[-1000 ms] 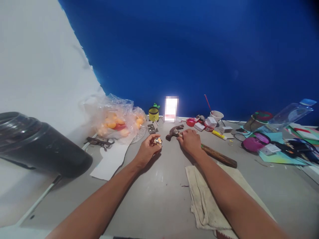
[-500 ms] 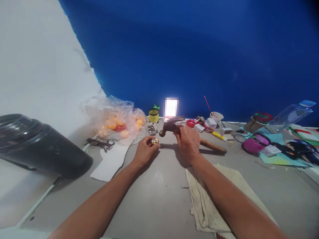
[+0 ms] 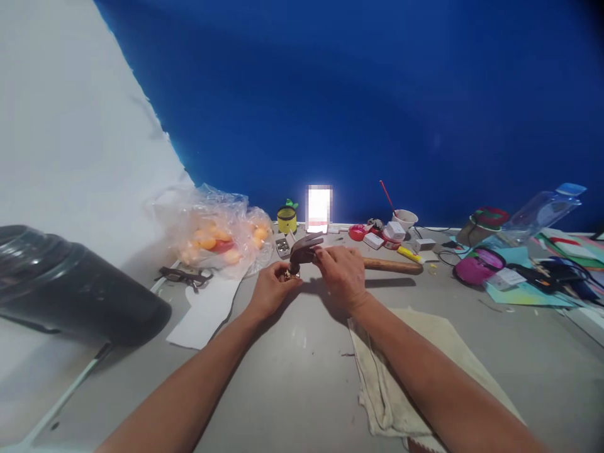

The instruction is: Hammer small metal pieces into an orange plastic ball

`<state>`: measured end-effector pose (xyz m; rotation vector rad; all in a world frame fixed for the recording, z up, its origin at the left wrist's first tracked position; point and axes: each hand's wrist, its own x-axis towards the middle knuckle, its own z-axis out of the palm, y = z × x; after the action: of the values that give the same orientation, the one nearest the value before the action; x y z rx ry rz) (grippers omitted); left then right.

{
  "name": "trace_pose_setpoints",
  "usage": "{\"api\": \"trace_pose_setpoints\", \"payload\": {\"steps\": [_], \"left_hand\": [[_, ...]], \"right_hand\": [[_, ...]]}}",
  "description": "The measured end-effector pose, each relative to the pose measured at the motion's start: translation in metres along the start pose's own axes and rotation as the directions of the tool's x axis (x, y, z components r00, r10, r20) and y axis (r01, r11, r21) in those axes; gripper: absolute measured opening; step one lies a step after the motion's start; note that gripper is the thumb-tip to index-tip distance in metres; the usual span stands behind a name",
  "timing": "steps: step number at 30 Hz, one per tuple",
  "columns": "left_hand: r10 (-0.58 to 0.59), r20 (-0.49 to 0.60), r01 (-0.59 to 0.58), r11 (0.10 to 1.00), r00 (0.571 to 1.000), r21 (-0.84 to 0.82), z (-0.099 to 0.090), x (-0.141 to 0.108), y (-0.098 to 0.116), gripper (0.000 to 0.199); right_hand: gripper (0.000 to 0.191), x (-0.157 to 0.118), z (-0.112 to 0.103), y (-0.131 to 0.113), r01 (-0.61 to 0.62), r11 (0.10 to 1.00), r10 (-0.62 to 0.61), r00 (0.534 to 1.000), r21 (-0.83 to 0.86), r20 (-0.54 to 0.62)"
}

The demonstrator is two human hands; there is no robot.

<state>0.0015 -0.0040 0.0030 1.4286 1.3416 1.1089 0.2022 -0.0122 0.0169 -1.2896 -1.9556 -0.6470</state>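
My right hand [image 3: 340, 272] is closed around a claw hammer [image 3: 394, 265], gripping near the head. Its wooden handle sticks out to the right past my fist. The metal head is over a small ball [image 3: 292, 275] with shiny studs, partly covering it; I cannot tell for sure whether they touch. My left hand [image 3: 270, 290] pinches that ball on the grey table, thumb in front and fingers behind. Just behind the ball stands a small open box [image 3: 282, 246] with shiny metal bits inside.
Plastic bags of orange balls [image 3: 207, 242] and glasses [image 3: 184, 275] lie left, near a large dark bottle [image 3: 94, 286]. A folded cloth [image 3: 438, 340] is under my right forearm. Behind are a yellow cup [image 3: 286, 220], small boxes, a yellow tube [image 3: 409, 254] and a paper cup [image 3: 404, 220].
The hammer has come down and left, so its head is now over the studded ball. My left hand keeps its hold on the ball. The view has shifted slightly.
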Motion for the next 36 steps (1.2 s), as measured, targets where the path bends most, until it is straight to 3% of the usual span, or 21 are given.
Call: {"api": "trace_pose_setpoints", "payload": {"steps": [3, 6, 11, 14, 17, 20, 23, 26, 29, 36], "left_hand": [[-0.02, 0.008, 0.02, 1.0, 1.0, -0.007, 0.0, -0.003, 0.005, 0.035], [-0.046, 0.009, 0.046, 0.998, 0.999, -0.041, 0.0, -0.004, 0.009, 0.033], [-0.098, 0.035, 0.104, 0.941, 0.995, -0.321, -0.003, -0.001, 0.011, 0.035], [-0.109, 0.049, 0.12, 0.902, 0.993, -0.415, -0.008, 0.003, 0.013, 0.028], [-0.095, 0.003, 0.093, 0.964, 0.995, -0.248, -0.018, 0.012, 0.019, 0.029], [-0.006, -0.03, 0.011, 0.99, 1.0, 0.139, -0.028, 0.032, 0.028, 0.019], [0.169, 0.044, -0.165, 0.818, 0.985, 0.55, -0.032, 0.061, 0.034, 0.016], [0.106, 0.177, -0.206, 0.56, 0.978, 0.803, -0.029, 0.092, 0.036, 0.021], [0.054, 0.271, -0.259, 0.517, 0.961, 0.816, -0.022, 0.115, 0.038, 0.018], [0.057, 0.35, -0.313, 0.599, 0.935, 0.737, -0.021, 0.144, 0.039, 0.005]], "right_hand": [[0.021, 0.0, 0.001, 0.005, -0.055, 0.998, 0.056, 0.997, -0.03, 0.059], [0.026, -0.001, 0.002, 0.013, -0.122, 0.99, 0.132, 0.973, -0.066, 0.189], [0.028, -0.001, 0.009, 0.022, -0.194, 0.979, 0.203, 0.863, -0.068, 0.462], [0.027, -0.001, 0.015, 0.024, -0.262, 0.963, 0.254, 0.795, -0.066, 0.55], [0.026, -0.001, 0.022, 0.024, -0.293, 0.954, 0.274, 0.757, -0.066, 0.593], [0.024, -0.001, 0.027, 0.023, -0.308, 0.948, 0.288, 0.734, -0.076, 0.616], [0.025, -0.001, 0.028, 0.021, -0.335, 0.939, 0.305, 0.723, -0.071, 0.62], [0.027, 0.0, 0.025, 0.021, -0.35, 0.936, 0.303, 0.728, -0.045, 0.615], [0.029, 0.0, 0.023, 0.021, -0.346, 0.938, 0.294, 0.73, -0.037, 0.617], [0.029, 0.001, 0.023, 0.023, -0.331, 0.943, 0.273, 0.733, -0.024, 0.623]]}}
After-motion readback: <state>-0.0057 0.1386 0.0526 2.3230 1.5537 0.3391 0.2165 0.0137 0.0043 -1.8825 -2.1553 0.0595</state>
